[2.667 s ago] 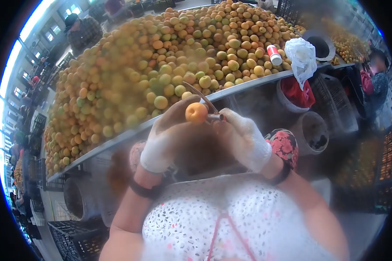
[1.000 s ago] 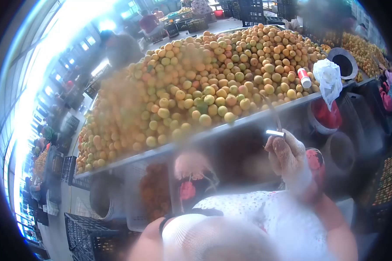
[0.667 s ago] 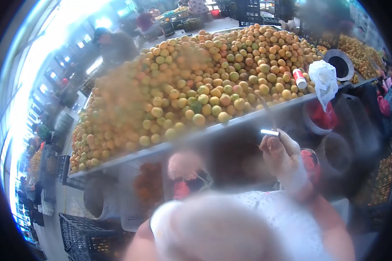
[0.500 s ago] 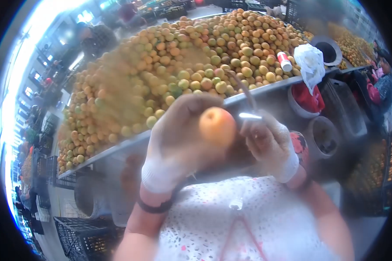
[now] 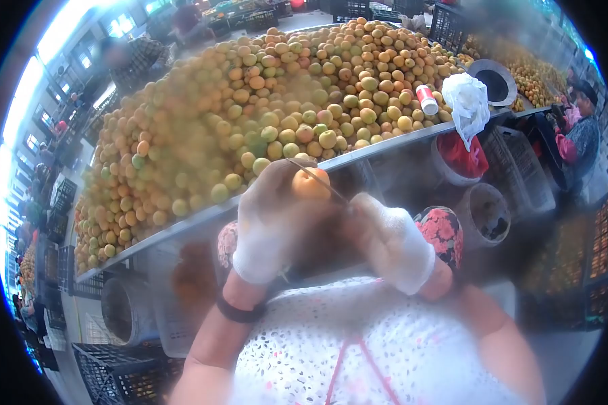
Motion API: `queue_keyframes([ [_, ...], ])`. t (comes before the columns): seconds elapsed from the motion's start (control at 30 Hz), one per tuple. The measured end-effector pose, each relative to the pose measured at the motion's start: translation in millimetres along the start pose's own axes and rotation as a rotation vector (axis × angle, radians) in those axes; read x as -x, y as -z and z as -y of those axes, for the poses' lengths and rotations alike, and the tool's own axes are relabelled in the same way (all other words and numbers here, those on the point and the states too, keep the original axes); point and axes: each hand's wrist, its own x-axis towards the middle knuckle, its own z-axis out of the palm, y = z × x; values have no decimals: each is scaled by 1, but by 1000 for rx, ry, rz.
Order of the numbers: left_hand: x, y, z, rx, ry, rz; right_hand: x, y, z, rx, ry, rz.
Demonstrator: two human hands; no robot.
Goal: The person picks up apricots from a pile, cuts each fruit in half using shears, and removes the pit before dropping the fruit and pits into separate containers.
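Observation:
My left hand (image 5: 269, 219), in a white knitted glove darkened with dirt, is closed around an orange-yellow apricot (image 5: 309, 187). The top of the fruit shows above the fingers. My right hand (image 5: 395, 241), gloved the same way, is closed on a thin knife (image 5: 338, 194), its handle hidden in the fist. The slim blade lies slantwise across the apricot; whether it cuts the skin cannot be made out. Beyond both hands a large heap of apricots (image 5: 304, 131) in orange, yellow and green covers a metal-edged table (image 5: 378, 150). A smear on the lens blurs the lower fingers.
A white plastic bag (image 5: 467, 101) and a red-and-white canister (image 5: 426, 100) sit at the heap's right edge. Below are a bucket with a red bag (image 5: 463, 158), another bucket (image 5: 488, 214) and a grey crate (image 5: 519, 169). Black crates (image 5: 118, 371) stand lower left. A person (image 5: 577, 138) sits far right.
The knife has swung from upright beside the apricot to lie across it. My right hand has moved left and down, closer to my left hand, and the view has shifted slightly.

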Motion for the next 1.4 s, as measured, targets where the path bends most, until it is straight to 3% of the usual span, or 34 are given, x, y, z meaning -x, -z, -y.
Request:
queue_keyframes([
  [0.17,1,-15,-1,-75,-22,-121,0,-6,3,68,11,-47],
  [0.27,0,-18,-1,-67,73,-201,0,-7,2,70,-34,-25],
  [0.37,-1,-16,12,-2,3,-120,-1,-10,-2,141,6,-64],
  [0.43,-6,-22,17,588,40,-169,0,-12,-5,164,-15,-66],
  [0.57,-9,-27,32,644,55,-142,-3,-17,-13,271,-37,-65],
  [0.63,-8,-26,45,826,275,-60,-3,-22,-20,301,-48,-72],
  [0.73,-8,-29,44,882,351,-53,-4,-24,-27,327,-43,-96],
  [0.87,-11,-30,40,704,288,-93,-2,-24,-26,289,-39,-106],
  [1.1,-8,-44,41,907,470,-174,-6,-29,-29,307,6,-100],
  [1.13,-6,-39,43,949,375,-62,-6,-26,-29,277,-18,-115],
  [1.17,-6,-36,45,947,365,-77,-7,-25,-27,249,-41,-135],
  [1.2,-7,-32,47,790,178,-41,-9,-24,-19,144,-85,-154],
  [1.27,-10,-29,52,589,124,-13,-11,-23,-21,146,-64,-160],
  [1.4,-10,-23,52,574,144,43,-12,-27,-26,165,-66,-159],
])
